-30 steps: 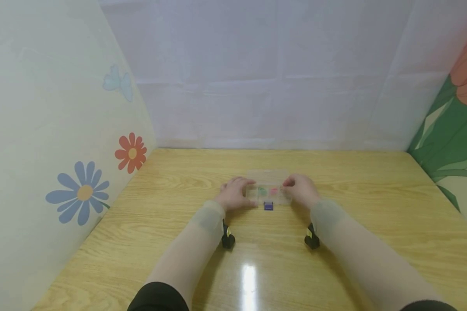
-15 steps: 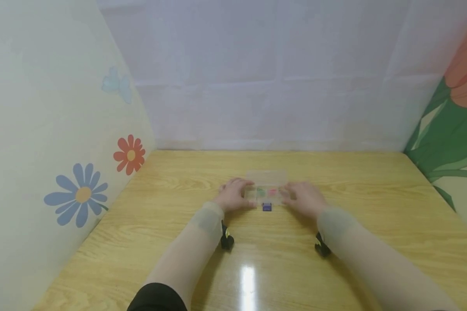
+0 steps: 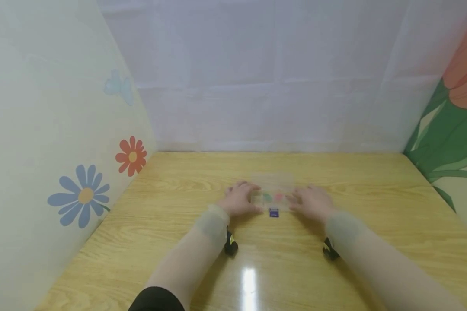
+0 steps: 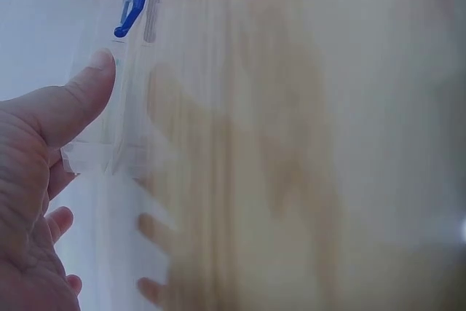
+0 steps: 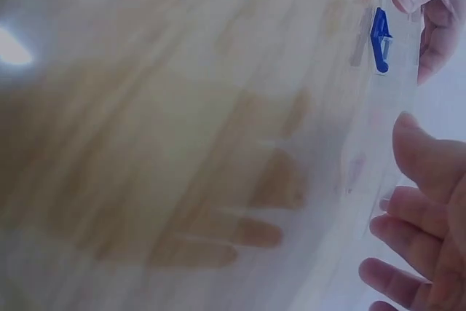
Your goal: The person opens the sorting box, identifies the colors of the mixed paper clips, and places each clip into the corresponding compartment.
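A clear plastic compartment box (image 3: 258,203) stands on the table, its transparent lid (image 3: 272,179) laid back behind it. Small green (image 3: 267,198) and pink (image 3: 279,197) pieces show inside, too blurred to name. On the box's front hangs a blue latch (image 4: 133,6). My left hand (image 3: 239,199) grips the left end, with the thumb on the front wall and the fingers behind. My right hand (image 3: 313,203) is at the right end, its thumb and fingers spread and loosely bent, nothing pinched between them. A faint purplish patch (image 5: 355,170) shows through the box near this hand.
The wooden table (image 3: 276,268) reaches back to a pale cloth backdrop (image 3: 272,77). A flower-printed wall (image 3: 62,138) borders the left side, and a tulip-printed panel (image 3: 459,129) the right. Both wrists carry black camera mounts.
My right fingers, bent together over the box's right part a second ago, have spread and drawn back right to its end. My left hand keeps its hold; the view has shifted slightly.
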`<state>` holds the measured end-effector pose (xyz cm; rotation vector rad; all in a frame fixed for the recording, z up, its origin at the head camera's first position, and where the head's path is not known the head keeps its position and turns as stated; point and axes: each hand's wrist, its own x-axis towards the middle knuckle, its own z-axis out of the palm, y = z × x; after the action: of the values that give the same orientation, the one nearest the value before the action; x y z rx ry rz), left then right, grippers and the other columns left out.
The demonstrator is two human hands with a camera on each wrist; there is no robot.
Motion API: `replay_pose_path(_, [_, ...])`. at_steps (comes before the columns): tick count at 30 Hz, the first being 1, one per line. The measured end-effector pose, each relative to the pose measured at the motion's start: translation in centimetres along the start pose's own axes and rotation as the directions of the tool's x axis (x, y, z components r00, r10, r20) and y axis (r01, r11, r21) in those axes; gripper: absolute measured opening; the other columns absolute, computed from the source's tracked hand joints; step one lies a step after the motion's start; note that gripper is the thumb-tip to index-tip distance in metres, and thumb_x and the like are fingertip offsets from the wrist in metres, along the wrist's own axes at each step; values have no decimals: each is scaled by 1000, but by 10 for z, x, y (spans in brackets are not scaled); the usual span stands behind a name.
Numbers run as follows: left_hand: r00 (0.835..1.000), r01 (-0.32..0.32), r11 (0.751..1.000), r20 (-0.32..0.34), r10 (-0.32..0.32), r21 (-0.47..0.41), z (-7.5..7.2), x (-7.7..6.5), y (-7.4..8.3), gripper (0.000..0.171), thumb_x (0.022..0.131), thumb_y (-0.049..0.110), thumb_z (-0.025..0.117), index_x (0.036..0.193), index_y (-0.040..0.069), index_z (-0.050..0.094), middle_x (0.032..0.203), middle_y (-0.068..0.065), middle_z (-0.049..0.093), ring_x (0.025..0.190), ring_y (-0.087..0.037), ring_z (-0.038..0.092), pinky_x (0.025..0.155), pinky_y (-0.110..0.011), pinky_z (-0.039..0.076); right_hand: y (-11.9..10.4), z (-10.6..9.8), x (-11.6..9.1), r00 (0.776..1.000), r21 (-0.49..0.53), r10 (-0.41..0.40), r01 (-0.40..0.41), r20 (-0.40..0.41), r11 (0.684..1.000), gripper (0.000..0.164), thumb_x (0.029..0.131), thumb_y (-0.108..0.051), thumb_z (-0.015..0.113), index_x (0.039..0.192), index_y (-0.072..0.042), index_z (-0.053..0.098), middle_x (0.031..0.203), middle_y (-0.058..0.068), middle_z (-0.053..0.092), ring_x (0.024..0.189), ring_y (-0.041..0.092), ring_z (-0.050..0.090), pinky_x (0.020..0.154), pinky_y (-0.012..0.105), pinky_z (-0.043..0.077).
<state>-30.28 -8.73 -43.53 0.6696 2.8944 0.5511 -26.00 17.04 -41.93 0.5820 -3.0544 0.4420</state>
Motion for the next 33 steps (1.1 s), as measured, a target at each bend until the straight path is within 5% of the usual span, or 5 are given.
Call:
replay_pose_path(12, [999, -29, 999, 17, 28, 44, 8, -3, 19, 80, 74, 59, 73, 142, 28, 45, 148, 5, 42, 144, -26, 19, 112, -59, 9, 7, -8, -23, 1000, 10, 19, -20, 10, 1000, 51, 89, -37, 66, 129, -6, 59, 131, 17, 58, 126, 51, 39, 106, 65, 21])
replay_pose_path(33, [995, -98, 978, -8, 101, 182, 12, -12, 30, 80, 76, 64, 68, 143, 27, 45, 155, 2, 30, 144, -26, 17, 112, -58, 11, 6, -5, -36, 1000, -26, 14, -14, 8, 1000, 48, 88, -35, 68, 127, -7, 62, 134, 21, 54, 119, 44, 48, 101, 61, 33])
